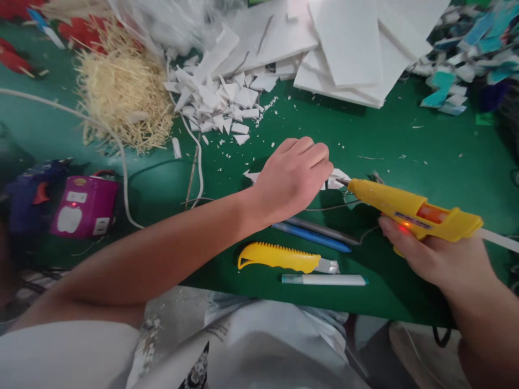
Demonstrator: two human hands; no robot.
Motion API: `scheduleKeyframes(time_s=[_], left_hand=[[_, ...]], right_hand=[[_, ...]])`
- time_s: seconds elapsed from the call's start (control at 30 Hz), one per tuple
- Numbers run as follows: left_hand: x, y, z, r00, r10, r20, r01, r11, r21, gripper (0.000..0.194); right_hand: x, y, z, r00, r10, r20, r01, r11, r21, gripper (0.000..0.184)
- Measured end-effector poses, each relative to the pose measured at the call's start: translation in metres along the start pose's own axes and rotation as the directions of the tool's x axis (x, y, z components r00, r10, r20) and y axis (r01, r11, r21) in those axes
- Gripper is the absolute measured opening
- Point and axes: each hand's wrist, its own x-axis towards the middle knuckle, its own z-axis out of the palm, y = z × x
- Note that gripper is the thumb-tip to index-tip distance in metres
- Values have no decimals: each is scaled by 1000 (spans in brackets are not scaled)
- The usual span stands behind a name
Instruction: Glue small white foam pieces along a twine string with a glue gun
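Note:
My right hand (433, 254) is wrapped around a yellow hot glue gun (405, 202), with a red light glowing on its side and a white glue stick (498, 240) poking out the back. The metal nozzle points left and meets a white foam piece (338, 179). My left hand (295, 174) is closed, knuckles up, gripping this foam piece; its fingertips are hidden beneath. More white foam shows left of that hand. Below lie a blue pen (312, 236), a dark pen-like stick (324, 230), a yellow utility knife (279, 257) and a white marker (334, 280).
Foam scraps (227, 102) and stacked white foam sheets (344, 48) lie at the back. Pale straw (124, 97), a white cord (121, 148) and a magenta box (86, 205) are on the left. Blue-and-white scraps (441, 86) lie back right on the green table (405, 143).

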Motion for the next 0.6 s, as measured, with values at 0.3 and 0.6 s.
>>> scheduleKeyframes(time_s=[0.3,0.6], left_hand=[[0,1,-3,999,16,32,-14,999,-43,36],[1,1,-3,999,28,40,-27,999,-37,37]], right_hand=[[-7,8,0,996,93,-1,-93,996,6,39],[-7,11,-1,993,114,-22,-114,993,12,37]])
